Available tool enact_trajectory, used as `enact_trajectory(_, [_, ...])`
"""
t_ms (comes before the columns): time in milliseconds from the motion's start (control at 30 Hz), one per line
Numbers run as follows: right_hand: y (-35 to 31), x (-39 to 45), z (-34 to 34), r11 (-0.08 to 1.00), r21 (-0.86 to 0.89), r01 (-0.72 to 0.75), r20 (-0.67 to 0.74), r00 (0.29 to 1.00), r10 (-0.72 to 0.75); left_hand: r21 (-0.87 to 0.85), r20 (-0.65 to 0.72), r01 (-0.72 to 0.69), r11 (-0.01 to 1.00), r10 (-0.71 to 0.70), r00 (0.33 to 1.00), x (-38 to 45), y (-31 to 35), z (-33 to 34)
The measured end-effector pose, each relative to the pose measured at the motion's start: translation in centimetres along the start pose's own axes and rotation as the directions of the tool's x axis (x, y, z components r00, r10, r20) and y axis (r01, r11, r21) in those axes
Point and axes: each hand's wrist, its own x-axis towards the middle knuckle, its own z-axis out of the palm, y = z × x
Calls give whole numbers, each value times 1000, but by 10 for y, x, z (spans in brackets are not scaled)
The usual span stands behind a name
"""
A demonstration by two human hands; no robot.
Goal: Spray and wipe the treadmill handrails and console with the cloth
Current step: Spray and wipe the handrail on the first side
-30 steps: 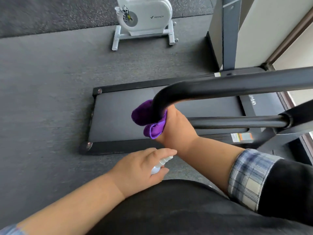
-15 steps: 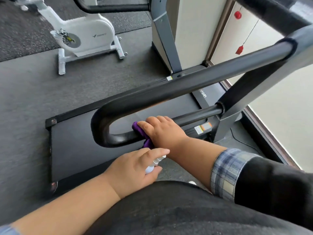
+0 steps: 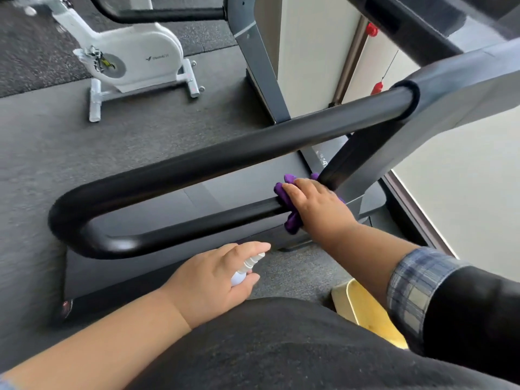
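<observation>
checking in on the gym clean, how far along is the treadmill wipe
In hand: right hand presses the purple cloth on the handrail's lower bar, near the upright. Left hand holds the spray bottle idle. Left: far handrail and console, which is out of view. Nothing visibly finished.

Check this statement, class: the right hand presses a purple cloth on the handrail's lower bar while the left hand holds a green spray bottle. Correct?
Not quite. The head view shows the spray bottle in the left hand is white, not green. The right hand does press the purple cloth on the handrail's lower bar.

We see a dark gray floor, a white exercise bike far left, and a pale wall far right.
</observation>
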Motion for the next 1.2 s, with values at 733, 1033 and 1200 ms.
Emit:
enact_trajectory(733, [-9, 5, 19, 992, -56, 109, -6, 994, -109, 38, -144, 261, 965, -253, 957, 11, 37, 29])
enact_trajectory(1033, [-87, 11, 27, 983, -45, 176, -9, 984, -176, -32, -129, 379, 925, -380, 916, -47, 7, 10])
enact_trajectory(1200, [-148, 16, 31, 981, -56, 185, -22, 982, -186, -46, -114, 363, 930, -366, 923, -81, -23, -16])
